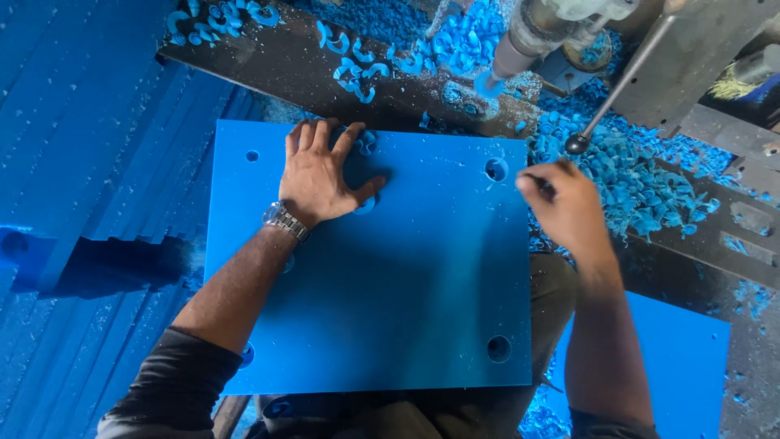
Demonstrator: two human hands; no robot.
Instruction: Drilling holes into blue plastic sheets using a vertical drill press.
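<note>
A blue plastic sheet [390,276] lies flat on the dark metal bench [276,61], its far edge just below the drill spindle [528,36]. The person's left hand [323,175] rests on the sheet near its far edge, open and spread, palm down, pressing it in place; a metal watch [284,219] sits at the wrist. The right hand [565,203] hovers at the sheet's right edge, just beside the far-right hole [496,169]. Its fingers are curled in, though motion blur makes it impossible to tell whether they pinch anything. The lever knob [578,144] hangs just beyond the sheet's far-right corner, close to that hand.

Blue curled shavings [642,179] pile thickly to the right of the sheet, with a few loose ones under the left palm (these could let the sheet rock or slip). To hold the sheet well, the pressing hand likely wants a flat, clean contact, well apart from the spindle. More holes show at the sheet's other corners.
</note>
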